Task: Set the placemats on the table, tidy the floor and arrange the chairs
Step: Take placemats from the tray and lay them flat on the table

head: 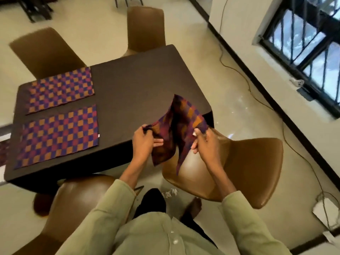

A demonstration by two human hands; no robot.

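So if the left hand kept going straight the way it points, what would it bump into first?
The left hand points up and to the right, so it would first push into the crumpled placemat it already grips. Past that lies the bare dark table, though depth is hard to judge from above.

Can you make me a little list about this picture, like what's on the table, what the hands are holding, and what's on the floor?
table: dark table, two checkered placemats lying flat on its left side, far placemat, near placemat
left hand: grips one edge of a crumpled third placemat
right hand: grips its other edge
placemat held: in the air, not yet flat
chairs: four brown ones around the table
floor: crumpled white paper near the feet
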